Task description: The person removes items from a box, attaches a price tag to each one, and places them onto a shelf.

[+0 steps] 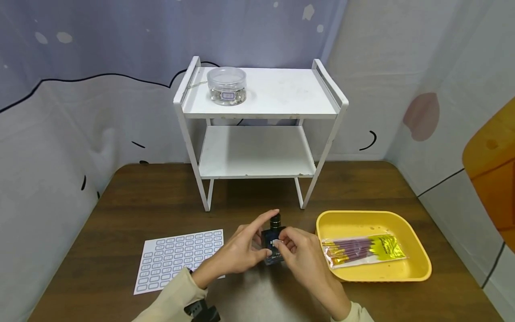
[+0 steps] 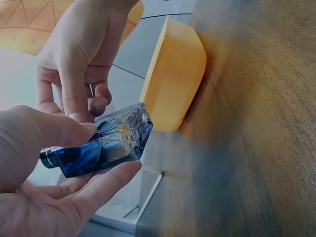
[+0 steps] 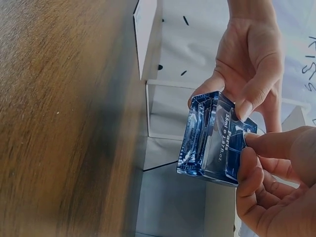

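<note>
A dark blue glass perfume bottle with a black cap stands tilted between the two hands, above the table. My left hand grips it from the left, thumb on its front face and index fingertip at the cap. White print shows on that face in the right wrist view, where the bottle's thick clear base faces the camera. My right hand has curled fingers, with thumb and index finger pinching a small white sticker against the front. The fingers mostly hide the sticker.
A sheet of blue-framed labels lies at the left. To the right, a yellow tray holds a packet of purple brushes. Behind stands a white two-tier shelf with a lidded clear jar on top.
</note>
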Available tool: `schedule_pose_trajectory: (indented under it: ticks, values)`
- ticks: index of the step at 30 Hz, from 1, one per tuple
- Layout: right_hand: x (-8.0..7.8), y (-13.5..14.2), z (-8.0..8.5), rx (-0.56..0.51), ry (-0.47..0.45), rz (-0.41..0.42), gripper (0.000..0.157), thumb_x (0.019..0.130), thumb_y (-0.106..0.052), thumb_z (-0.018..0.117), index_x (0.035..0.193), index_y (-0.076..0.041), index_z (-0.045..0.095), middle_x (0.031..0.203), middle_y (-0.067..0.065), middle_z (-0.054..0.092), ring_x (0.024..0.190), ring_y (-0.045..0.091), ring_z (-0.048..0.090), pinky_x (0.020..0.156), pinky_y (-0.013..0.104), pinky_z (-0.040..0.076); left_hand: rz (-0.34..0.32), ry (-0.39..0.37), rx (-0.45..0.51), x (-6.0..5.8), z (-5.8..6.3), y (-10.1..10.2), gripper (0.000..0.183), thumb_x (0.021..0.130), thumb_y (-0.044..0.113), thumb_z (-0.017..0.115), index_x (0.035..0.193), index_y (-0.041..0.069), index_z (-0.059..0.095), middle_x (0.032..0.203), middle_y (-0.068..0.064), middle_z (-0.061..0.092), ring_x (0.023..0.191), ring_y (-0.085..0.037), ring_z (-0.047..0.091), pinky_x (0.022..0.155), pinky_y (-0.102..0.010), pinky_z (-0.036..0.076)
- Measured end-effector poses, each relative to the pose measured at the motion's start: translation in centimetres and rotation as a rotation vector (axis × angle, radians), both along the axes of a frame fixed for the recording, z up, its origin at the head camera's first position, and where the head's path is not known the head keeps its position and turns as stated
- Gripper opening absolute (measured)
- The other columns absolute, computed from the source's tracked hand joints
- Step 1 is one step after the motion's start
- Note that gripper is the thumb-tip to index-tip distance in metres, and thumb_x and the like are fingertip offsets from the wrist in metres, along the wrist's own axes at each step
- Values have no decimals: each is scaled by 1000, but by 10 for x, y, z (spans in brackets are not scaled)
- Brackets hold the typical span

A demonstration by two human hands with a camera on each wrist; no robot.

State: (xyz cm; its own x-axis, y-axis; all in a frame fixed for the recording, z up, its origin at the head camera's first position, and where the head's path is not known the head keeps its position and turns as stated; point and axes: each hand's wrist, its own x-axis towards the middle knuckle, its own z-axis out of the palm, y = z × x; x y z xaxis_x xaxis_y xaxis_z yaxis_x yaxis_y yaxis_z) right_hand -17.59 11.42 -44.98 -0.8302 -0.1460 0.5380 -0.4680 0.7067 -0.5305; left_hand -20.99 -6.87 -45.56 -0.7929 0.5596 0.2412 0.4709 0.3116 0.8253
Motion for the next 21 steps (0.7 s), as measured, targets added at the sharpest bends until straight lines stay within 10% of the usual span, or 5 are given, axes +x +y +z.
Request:
schedule_pose_trajectory:
  ticks: [21]
  values:
    - [-2,-3,0,34,16,0,21,74,-1,85,76,-9,66,67,-2,66,59,3,60,55,11,49,17,3,-15,-1,-1,0,94,78,-8,75,155,26,34,89,-7,65,79,-14,64,70,-23,55]
